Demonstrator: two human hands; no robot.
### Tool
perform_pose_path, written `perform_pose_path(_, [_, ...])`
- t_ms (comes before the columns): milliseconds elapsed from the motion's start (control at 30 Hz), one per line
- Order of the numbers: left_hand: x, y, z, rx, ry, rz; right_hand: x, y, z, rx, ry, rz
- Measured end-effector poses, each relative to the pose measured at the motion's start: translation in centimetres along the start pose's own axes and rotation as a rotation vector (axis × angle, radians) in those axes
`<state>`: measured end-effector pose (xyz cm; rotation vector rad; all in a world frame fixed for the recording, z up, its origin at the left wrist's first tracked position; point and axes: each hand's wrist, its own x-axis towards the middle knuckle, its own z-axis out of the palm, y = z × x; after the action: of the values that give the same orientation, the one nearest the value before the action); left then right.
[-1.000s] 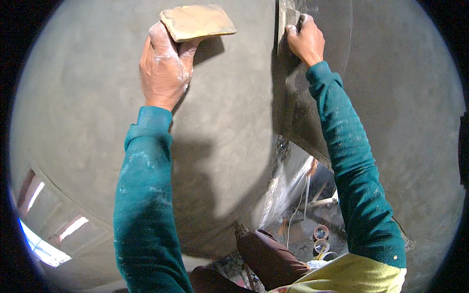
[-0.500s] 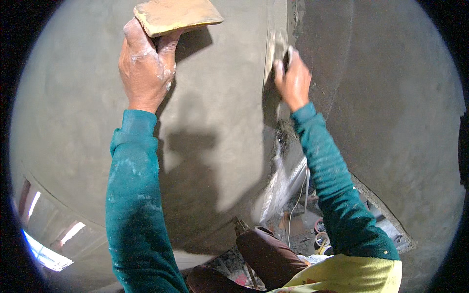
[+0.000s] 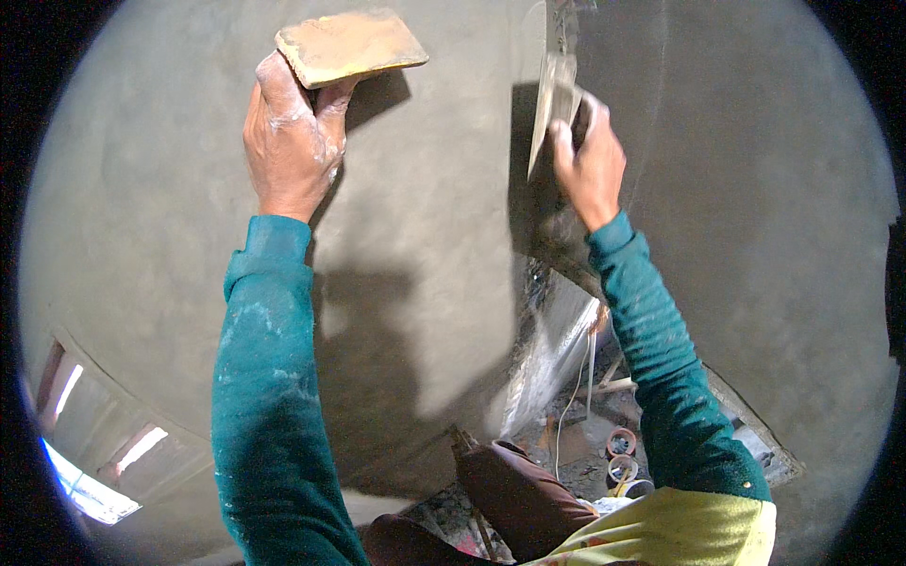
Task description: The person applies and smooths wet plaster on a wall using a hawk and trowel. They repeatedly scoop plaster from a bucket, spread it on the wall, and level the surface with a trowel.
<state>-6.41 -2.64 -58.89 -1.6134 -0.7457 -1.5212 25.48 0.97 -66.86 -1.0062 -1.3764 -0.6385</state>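
Grey plastered walls meet at an upright edge

Both hands are raised and well apart, each clamped on a tool, with the forearms rising from below in teal sleeves.

On the left, the sleeve climbs almost vertically to a nearly straight wrist. The left hand shows its back, dusted white over the fingers and thumb, and grips a tan rectangular board from beneath. The board tilts, its broad face showing, in front of the paler wall left of the upright edge, and casts a shadow on it.

On the right, the sleeve slants up and inward from the elbow. The right hand closes its thumb and fingers on a narrow plastering trowel, which stands nearly upright along the edge between the walls. Whether its blade touches the plaster I cannot tell.

Below the walls' lower edges, a brown trouser leg is bent, and round containers sit on the littered floor near a pale cable.
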Motion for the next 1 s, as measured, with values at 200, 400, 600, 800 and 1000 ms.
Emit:
perform_pose_path(200, [0.1,0.1,0.1,-0.013,0.000,0.016,6.6,0.0,0.2,-0.129,-0.001,0.031])
perform_pose_path(400, [0.1,0.4,-0.3,-0.012,0.011,0.034,10.9,0.4,2.9,-0.189,0.055,-0.030])
perform_pose_path(600, [0.3,0.2,0.6,0.040,0.093,0.068,13.6,-0.1,4.2,-0.176,0.072,-0.060])
perform_pose_path(800, [0.0,0.0,-0.2,0.032,0.003,0.032,0.6,0.1,4.4,-0.159,-0.135,0.070])
perform_pose_path(1000, [0.2,0.4,0.6,0.063,0.090,0.109,-15.8,3.5,1.5,-0.015,-0.390,0.201])
